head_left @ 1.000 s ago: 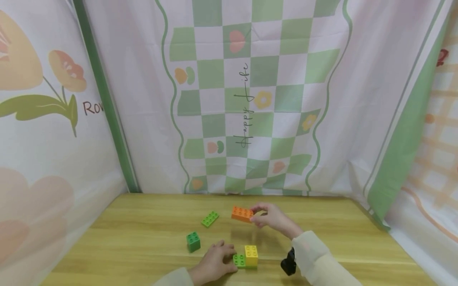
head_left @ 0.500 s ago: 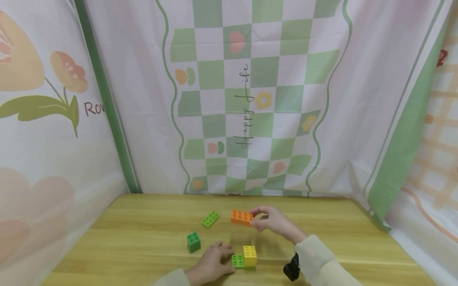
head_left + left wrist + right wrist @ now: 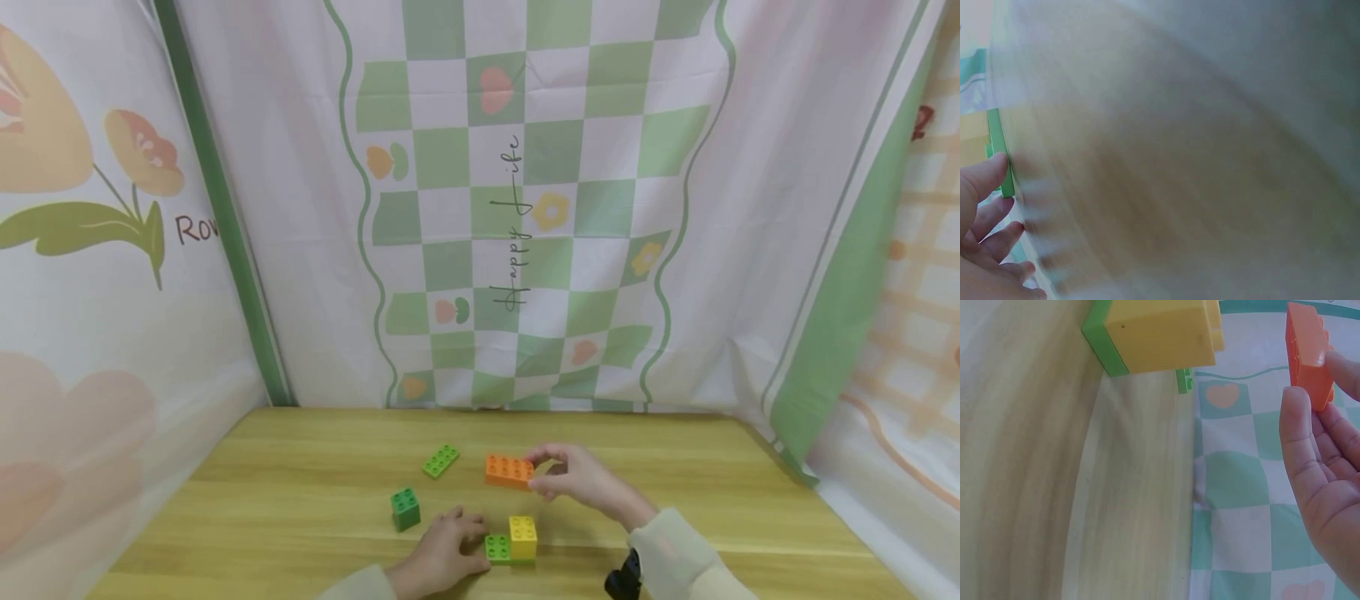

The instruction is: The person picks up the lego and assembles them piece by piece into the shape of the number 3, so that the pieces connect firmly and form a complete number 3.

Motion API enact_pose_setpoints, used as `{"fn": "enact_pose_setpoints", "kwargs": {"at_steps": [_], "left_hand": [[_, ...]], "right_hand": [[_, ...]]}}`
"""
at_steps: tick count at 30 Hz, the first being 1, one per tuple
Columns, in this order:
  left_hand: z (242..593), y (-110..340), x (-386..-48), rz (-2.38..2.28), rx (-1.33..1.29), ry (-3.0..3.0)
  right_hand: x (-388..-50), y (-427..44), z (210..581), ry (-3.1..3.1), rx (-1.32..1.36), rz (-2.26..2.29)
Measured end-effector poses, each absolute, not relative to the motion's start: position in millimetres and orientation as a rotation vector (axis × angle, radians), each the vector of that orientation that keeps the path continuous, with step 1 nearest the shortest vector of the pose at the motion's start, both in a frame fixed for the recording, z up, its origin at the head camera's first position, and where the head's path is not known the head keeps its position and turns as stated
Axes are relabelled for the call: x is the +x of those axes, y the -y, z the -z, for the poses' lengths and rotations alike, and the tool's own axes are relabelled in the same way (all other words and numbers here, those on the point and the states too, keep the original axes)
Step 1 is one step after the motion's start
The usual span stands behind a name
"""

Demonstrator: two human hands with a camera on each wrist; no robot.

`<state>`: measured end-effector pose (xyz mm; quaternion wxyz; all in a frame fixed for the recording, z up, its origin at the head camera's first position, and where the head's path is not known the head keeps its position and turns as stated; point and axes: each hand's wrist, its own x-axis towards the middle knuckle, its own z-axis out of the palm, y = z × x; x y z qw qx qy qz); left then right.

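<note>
Pinching an orange brick [image 3: 509,472] by its end, the right hand [image 3: 585,479] holds it above the worktop [image 3: 315,467]. The left hand [image 3: 444,552] pinches the light green base [image 3: 497,548] under a yellow brick [image 3: 522,537]. I guess it's stacking; next needs careful lining up, then a push.

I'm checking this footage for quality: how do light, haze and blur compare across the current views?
Head view: soft, fairly even light on the wooden tabletop, studs on the orange brick readable; left wrist view: bluish haze, tabletop badly smeared, left hand clearer; right wrist view: tabletop blurred towards the left edge, orange brick and right hand better defined.
</note>
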<state>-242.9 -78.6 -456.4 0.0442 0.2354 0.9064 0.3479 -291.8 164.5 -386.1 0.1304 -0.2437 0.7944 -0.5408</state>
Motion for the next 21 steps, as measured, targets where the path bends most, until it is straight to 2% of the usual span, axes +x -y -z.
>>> {"fn": "enact_pose_setpoints", "kwargs": {"at_steps": [21], "left_hand": [[457,79,-245,-1.073,0.681,-2.742]], "right_hand": [[-276,-169,394,-2.201,-0.73,1.575]]}}
